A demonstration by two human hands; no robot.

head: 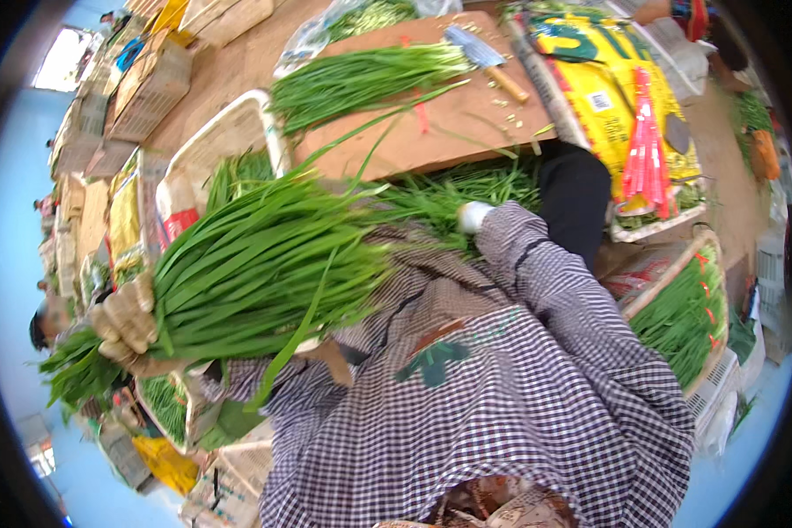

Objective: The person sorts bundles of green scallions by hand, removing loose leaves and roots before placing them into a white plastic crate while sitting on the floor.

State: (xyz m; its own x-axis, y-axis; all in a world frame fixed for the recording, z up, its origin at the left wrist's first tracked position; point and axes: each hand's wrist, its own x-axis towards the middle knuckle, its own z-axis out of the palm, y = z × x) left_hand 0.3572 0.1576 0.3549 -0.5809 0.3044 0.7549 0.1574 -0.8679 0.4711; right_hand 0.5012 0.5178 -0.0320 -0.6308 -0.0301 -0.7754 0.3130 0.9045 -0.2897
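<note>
My left hand (127, 323), in a pale work glove, is closed around the leafy end of a large bunch of garlic chives (270, 264). The bunch lies sideways across my front, its leaf tips hanging past the hand. My right hand (473, 216) shows only as a bit of white glove below a checked sleeve. It is down by loose chive leaves (435, 204) at my lap, and its fingers are hidden. Beyond, a brown board (343, 155) carries a tied bundle of chives (369, 79) and a cleaver (478, 49) with a wooden handle.
A white plastic crate (261, 109) holding greens stands left of the board. To the right lie a yellow sack (587, 86) and a bunch of red ties (643, 152). Another crate (719, 290) holds tied chives. Stacked crates (152, 86) and people are farther left.
</note>
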